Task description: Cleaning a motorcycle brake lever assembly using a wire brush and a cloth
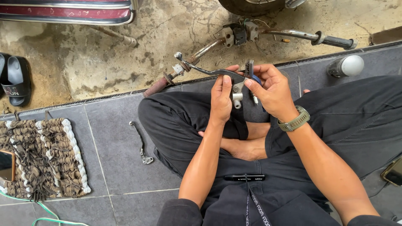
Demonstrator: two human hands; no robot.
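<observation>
Left hand (220, 98) clamped on brake lever (209, 72) near its pivot; right hand (271, 90) pinching small blue-handled brush (251, 69) against it. Second lever (141, 143) lies on floor tiles (109, 138).

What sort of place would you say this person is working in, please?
Probably a home porch or yard used for motorcycle repair. A detached handlebar lies on the rough concrete ground, a tyre stands beyond it, and the left hand and right hand hold a metal lever.
</observation>
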